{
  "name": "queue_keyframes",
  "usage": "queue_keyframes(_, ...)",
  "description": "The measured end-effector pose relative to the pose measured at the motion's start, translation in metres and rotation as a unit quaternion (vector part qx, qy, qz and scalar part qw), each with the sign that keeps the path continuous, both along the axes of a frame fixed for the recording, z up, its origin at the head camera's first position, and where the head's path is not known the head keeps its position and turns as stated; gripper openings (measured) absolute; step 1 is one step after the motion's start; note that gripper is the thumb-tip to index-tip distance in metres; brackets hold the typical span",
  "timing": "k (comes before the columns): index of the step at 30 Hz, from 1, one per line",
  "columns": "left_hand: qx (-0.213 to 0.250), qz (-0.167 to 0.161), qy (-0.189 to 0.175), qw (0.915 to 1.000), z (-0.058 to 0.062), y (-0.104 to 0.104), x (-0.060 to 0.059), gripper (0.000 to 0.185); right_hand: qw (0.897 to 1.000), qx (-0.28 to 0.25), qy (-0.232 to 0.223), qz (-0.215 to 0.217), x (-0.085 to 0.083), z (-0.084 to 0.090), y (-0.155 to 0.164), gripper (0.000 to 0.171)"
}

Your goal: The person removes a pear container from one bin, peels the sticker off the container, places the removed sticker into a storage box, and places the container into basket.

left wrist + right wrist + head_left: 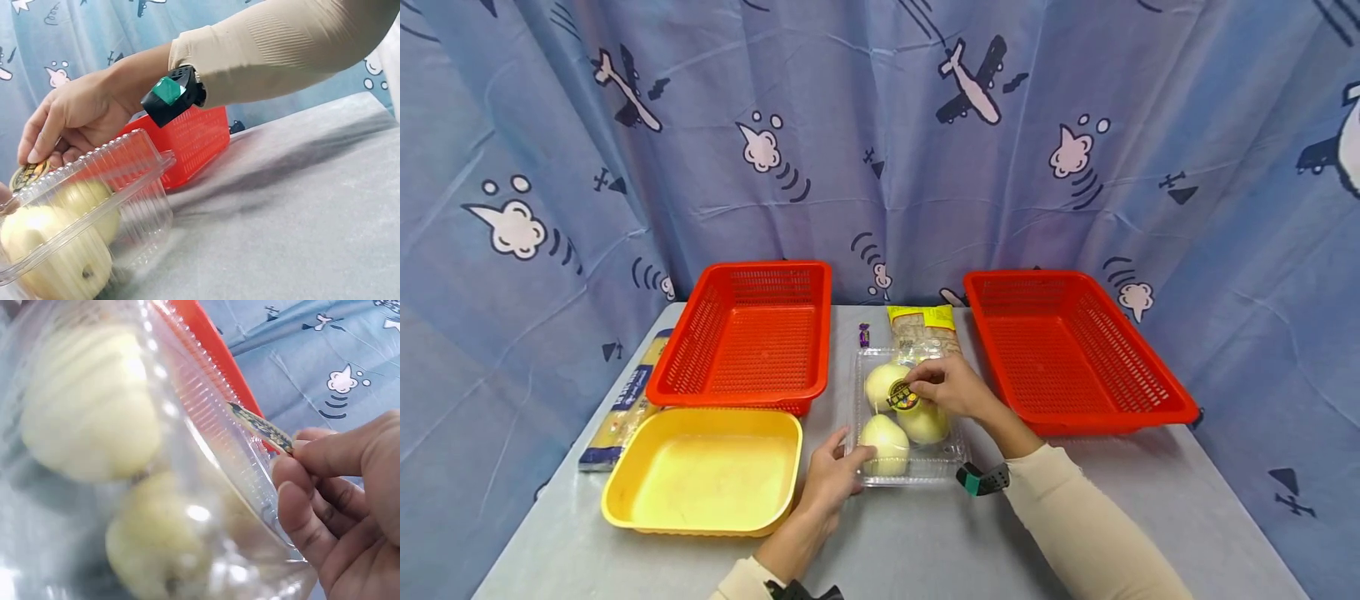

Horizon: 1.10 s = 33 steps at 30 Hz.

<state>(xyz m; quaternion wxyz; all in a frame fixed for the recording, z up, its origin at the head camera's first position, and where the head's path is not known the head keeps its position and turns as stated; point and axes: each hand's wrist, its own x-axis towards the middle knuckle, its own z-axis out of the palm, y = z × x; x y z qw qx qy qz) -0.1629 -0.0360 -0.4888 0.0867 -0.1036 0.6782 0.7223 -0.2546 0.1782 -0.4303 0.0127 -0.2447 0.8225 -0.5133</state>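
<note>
A clear plastic clamshell box (925, 477) lies mid-table with three pale round fruits (886, 442) inside. A round yellow and black sticker (902, 397) sits on its lid. My right hand (917, 382) pinches that sticker between thumb and fingertips; the right wrist view shows the sticker (262, 428) lifted at an edge off the ribbed lid (206, 425). My left hand (852, 446) grips the box's near left corner, thumb on the lid. In the left wrist view the right hand (31, 153) rests over the lid (119, 162), with the sticker (28, 175) under its fingers.
Two red mesh baskets (748, 333) (1075, 350) stand at the back left and back right. A yellow tray (700, 471) lies front left, with a spaghetti pack (625, 400) beside it. A noodle pack (922, 327) and a small purple sweet (864, 335) lie behind the box.
</note>
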Motion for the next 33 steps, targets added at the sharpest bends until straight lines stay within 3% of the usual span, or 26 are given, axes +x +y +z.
queue_keyframes(6,-0.002,0.000,0.005,1.0000,0.000,0.000,0.001,0.074,0.997,-0.066,-0.043,-0.015,0.005,-0.004,0.003,0.012)
queue_keyframes(13,0.005,0.002,0.002,1.0000,-0.002,0.000,0.001,0.074,0.991,-0.106,-0.074,-0.045,0.014,-0.002,0.004,0.018)
queue_keyframes(22,0.008,-0.002,0.005,1.0000,0.000,0.000,0.003,0.075,0.984,-0.151,-0.076,-0.059,0.029,-0.003,0.002,0.020)
queue_keyframes(28,0.010,0.001,0.006,0.9999,0.001,0.000,0.002,0.074,0.974,-0.183,-0.092,-0.097,0.042,-0.001,-0.005,0.022)
queue_keyframes(33,0.011,0.005,0.004,0.9999,0.001,0.000,0.002,0.073,0.972,-0.187,-0.081,-0.120,0.050,-0.004,-0.009,0.019)
